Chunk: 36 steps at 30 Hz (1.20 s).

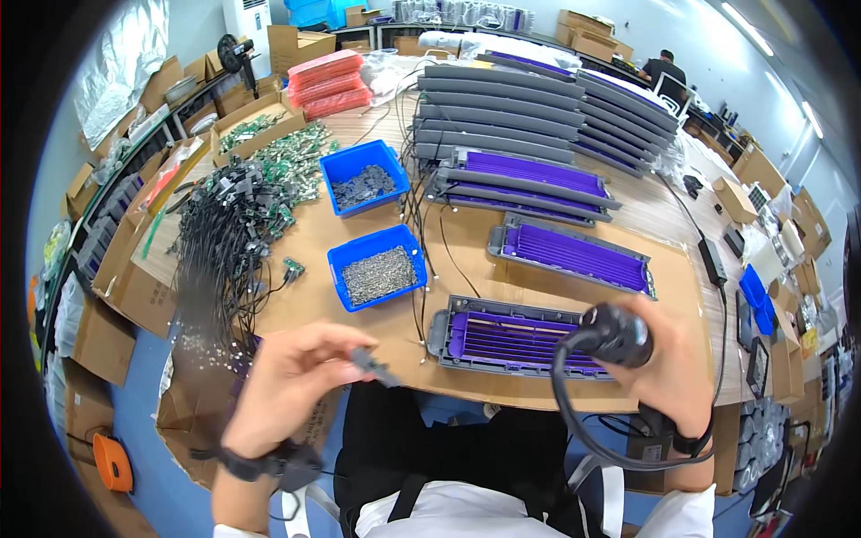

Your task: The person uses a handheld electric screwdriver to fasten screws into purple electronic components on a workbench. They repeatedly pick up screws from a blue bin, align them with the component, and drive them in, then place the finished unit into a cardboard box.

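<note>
Between the thumb and fingers of my left hand [291, 381] is a small dark grey plastic piece [375, 368], held above the table's near edge. My right hand [671, 363] grips a black corded electric screwdriver [619, 334] over the right end of the nearest housing. This long grey housing with purple slats [457, 334] lies flat in front of me. A similar housing [574, 255] lies just behind it. Beyond my left hand stands a blue bin [339, 280] full of small screws [378, 276]. Another blue bin [337, 169] behind it contains small dark grey pieces [363, 188].
Stacked grey housings [498, 108] fill the table's far side. Left lie a heap of black cables [224, 233] and green circuit boards [291, 152]. Pink wrapped packs [327, 82] are at the back. A power adapter [713, 260] trails its cord rightward. Another person [664, 72] sits far off.
</note>
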Each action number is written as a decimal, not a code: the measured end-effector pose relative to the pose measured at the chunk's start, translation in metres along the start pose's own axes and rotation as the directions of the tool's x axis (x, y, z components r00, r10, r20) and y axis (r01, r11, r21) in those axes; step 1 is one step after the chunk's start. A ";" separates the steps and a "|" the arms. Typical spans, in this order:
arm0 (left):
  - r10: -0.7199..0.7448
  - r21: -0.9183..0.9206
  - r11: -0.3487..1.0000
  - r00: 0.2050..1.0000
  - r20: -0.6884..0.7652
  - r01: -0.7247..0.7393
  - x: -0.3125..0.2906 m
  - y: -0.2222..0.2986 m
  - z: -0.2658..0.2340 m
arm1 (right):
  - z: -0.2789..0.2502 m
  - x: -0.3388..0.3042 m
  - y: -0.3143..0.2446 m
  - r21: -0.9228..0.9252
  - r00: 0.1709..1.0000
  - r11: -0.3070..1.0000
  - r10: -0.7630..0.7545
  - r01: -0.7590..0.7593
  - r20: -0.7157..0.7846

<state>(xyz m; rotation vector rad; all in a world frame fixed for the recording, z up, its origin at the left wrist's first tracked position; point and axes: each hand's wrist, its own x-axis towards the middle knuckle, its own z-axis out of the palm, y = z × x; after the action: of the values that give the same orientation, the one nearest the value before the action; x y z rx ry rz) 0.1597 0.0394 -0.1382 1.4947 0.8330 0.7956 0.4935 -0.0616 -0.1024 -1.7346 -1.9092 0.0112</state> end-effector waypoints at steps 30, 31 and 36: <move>0.077 -0.024 0.997 0.994 -0.084 -0.079 0.072 -0.086 0.072 | 0.105 0.106 0.005 0.212 0.918 0.952 -0.275 0.220 0.286; 0.079 0.014 0.997 0.991 -0.111 -0.078 0.071 -0.087 0.073 | 0.107 0.106 0.006 0.207 0.916 0.952 -0.279 0.224 0.289; 0.283 0.444 0.876 0.946 -0.155 -0.189 0.072 -0.089 0.071 | 0.113 0.107 0.012 0.179 0.883 0.952 -0.300 0.250 0.360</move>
<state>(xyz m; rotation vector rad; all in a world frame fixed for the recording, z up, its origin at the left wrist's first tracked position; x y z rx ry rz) 0.2522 0.0700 -0.2314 1.9503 1.0457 1.0189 0.4582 0.0784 -0.1603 -1.4368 -2.3680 0.3871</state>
